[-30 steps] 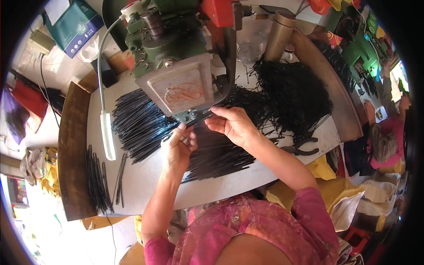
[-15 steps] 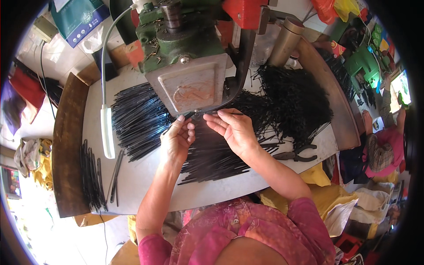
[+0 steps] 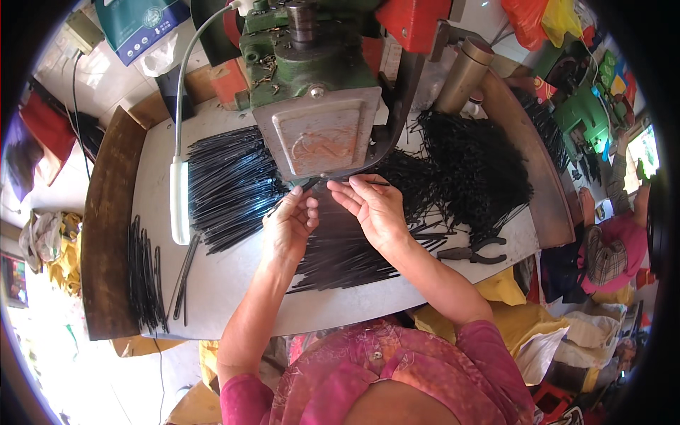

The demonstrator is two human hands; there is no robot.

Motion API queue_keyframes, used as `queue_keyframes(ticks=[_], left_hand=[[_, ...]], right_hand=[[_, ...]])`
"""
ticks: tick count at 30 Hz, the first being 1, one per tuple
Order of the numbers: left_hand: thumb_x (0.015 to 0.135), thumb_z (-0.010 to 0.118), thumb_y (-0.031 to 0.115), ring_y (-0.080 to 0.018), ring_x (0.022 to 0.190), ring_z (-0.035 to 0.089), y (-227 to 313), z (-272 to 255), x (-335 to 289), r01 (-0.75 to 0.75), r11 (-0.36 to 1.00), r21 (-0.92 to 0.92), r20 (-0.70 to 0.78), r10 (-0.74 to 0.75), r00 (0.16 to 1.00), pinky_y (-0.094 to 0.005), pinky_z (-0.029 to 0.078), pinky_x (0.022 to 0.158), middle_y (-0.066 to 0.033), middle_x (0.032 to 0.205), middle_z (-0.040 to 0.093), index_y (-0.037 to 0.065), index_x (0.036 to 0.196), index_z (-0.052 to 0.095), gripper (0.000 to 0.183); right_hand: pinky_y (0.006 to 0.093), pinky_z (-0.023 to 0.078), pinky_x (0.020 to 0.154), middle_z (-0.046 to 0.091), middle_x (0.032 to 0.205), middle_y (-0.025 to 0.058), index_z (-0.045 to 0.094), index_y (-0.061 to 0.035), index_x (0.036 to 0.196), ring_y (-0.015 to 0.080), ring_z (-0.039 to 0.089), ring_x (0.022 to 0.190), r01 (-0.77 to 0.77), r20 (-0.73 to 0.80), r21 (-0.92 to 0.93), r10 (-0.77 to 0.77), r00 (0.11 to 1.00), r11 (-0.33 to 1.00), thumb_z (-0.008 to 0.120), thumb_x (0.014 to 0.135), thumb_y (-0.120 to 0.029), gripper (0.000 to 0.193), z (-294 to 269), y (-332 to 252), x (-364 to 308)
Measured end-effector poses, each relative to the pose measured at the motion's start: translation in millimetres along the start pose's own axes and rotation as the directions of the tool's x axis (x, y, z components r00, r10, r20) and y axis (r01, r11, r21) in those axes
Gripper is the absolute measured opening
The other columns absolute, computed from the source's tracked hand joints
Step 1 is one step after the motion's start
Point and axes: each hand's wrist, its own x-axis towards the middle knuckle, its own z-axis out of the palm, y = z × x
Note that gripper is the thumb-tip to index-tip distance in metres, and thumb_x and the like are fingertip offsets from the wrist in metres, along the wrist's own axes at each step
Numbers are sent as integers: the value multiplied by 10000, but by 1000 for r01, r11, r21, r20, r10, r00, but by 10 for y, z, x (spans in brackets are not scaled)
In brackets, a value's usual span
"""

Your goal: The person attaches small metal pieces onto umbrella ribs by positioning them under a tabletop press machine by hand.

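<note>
Since a second ago, the right hand (image 3: 372, 210) had come a little nearer. It pinched a thin black rod (image 3: 381, 184); the left hand (image 3: 286, 228) pinched a dark piece (image 3: 310, 184) by the green press's (image 3: 313, 69) near edge, perhaps for steadiness. Rods piled left (image 3: 230, 191) seemed easy to reach.

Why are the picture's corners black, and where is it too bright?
In the head view, the round fisheye image leaves the corners dark; the floor at lower left is washed out; the lamp glows white; black rods beside the green machine show bluish glare.
</note>
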Motion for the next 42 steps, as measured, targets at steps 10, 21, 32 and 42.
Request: queue_keyframes(ticks=[10, 21, 32, 42], left_hand=[[812, 556, 170, -121, 564, 512, 34, -13, 36, -27, 998, 61, -1, 27, 1000, -225, 392, 491, -59, 677, 568, -33, 873, 555, 212], [784, 571, 149, -126, 522, 495, 172, -59, 164, 89, 987, 132, 42, -95, 995, -230, 350, 456, -55, 628, 564, -19, 826, 564, 172], [786, 571, 140, -115, 474, 477, 245, -47, 232, 175, 970, 166, 42, -184, 982, -212, 336, 405, -43, 611, 557, -18, 810, 563, 160], [782, 582, 145, -127, 489, 493, 235, -6, 239, 175, 968, 178, -18, -175, 984, -221, 344, 413, -49, 611, 557, -13, 803, 563, 160]], right_hand=[[364, 472, 823, 562, 938, 198, 481, 93, 903, 288, 580, 889, -109, 89, 0, 109, 990, 994, 535, 793, -35, 177, -66, -68, 147], [332, 492, 775, 581, 949, 168, 529, 78, 942, 247, 593, 854, -154, 163, -114, 171, 972, 981, 570, 776, -56, 217, -101, -170, 244], [283, 522, 633, 577, 851, 151, 543, 76, 900, 237, 610, 730, -166, 79, -198, 184, 980, 966, 576, 787, -80, 196, -120, -174, 244], [287, 526, 637, 568, 849, 159, 530, 89, 900, 238, 609, 733, -179, 55, -222, 196, 979, 958, 563, 791, -78, 202, -144, -139, 252]])
